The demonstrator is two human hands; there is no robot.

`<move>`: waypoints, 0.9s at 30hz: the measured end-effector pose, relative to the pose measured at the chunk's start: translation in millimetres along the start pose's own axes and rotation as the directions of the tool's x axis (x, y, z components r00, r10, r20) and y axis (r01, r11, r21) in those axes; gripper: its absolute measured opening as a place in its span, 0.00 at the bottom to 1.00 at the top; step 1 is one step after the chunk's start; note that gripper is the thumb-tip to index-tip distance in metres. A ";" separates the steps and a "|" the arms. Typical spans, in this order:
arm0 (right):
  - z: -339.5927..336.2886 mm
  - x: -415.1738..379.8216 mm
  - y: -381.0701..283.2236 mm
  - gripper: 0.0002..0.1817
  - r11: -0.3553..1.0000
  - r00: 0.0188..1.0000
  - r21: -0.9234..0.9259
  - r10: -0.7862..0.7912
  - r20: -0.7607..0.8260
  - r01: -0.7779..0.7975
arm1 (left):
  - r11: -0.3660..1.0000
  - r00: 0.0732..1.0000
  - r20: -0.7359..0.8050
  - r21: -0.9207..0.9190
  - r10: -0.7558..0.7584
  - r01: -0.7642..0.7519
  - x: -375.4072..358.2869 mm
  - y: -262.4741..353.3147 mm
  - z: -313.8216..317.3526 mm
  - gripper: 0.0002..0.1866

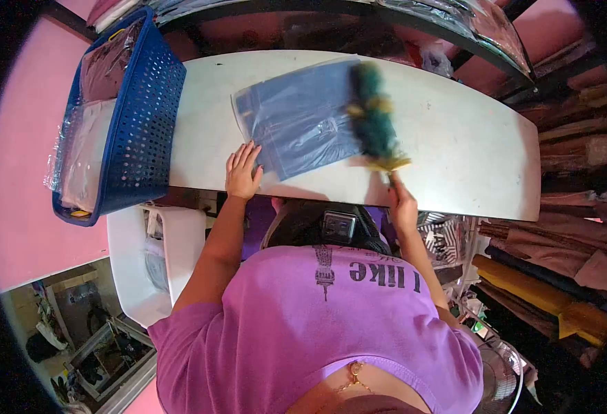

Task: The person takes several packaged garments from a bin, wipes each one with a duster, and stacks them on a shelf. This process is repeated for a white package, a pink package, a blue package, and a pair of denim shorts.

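On the white table lies a blue folded garment in a clear plastic bag, tilted slightly. My left hand rests with fingers stretched out at the bag's lower left corner, fingertips on its edge. In my right hand, fingers wrapped round the handle, is a feather duster. Its dark green and yellow head is smeared by motion and overlaps the bag's right side in this view.
A blue perforated basket with bagged clothes stands at the table's left end. Below it is a white bin. Folded fabrics are stacked on the right, and a shelf with packaged items runs behind the table.
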State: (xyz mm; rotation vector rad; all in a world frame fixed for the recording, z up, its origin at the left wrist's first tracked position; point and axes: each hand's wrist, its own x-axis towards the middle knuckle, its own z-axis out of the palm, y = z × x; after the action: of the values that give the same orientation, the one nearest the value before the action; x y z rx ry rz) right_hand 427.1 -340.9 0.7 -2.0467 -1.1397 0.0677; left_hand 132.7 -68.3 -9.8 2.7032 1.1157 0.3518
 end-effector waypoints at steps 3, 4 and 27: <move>-6.9 -12.0 -17.8 0.24 0.967 0.927 -0.217 -0.045 0.371 0.134 | 1.000 1.000 -0.010 -0.005 0.001 -0.001 0.8 -1.7 3.5 0.26; -6.8 -12.5 -19.5 0.24 0.950 0.912 -0.268 -0.036 0.409 0.158 | 1.000 1.000 -0.019 -0.029 -0.004 0.004 1.2 -3.3 5.1 0.25; 88.9 70.8 -44.9 0.31 0.866 0.828 -0.050 -0.456 0.327 0.497 | 0.765 0.917 0.222 -0.505 -0.333 0.400 -24.5 -3.2 20.6 0.13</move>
State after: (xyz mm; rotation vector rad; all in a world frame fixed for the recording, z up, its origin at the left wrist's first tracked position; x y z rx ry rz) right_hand 403.1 -221.6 -10.5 -1.8398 -1.8738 0.0611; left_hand 119.8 -85.4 -33.8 1.9322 1.2489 0.3653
